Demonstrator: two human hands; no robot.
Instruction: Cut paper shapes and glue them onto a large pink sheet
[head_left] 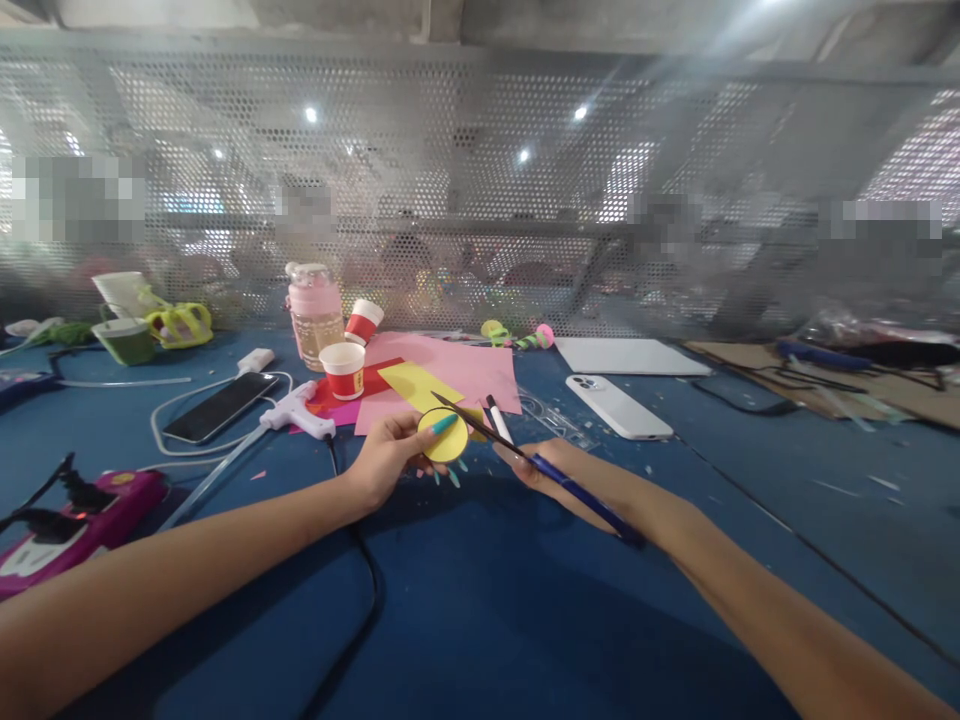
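Note:
My left hand point(397, 450) pinches a round yellow paper disc point(445, 440) with a dark outline, thumb on its face. In my right hand point(559, 470) is a pair of scissors point(574, 485) with blue handles, its dark blades reaching left across the top of the disc. A small yellow scrap point(477, 424) shows behind the blades. Just beyond the right hand lies a white marker point(499, 420) with a black cap. Past both hands, a yellow paper strip point(420, 386) rests on pink paper point(480, 375).
A red and white paper cup point(343, 372) and a pink bottle point(315, 315) stand left of the paper. A glue gun point(300, 410), a black phone point(221, 407) and a purple power strip point(97, 520) lie left. A white phone point(619, 407) lies right, near cardboard point(915, 400).

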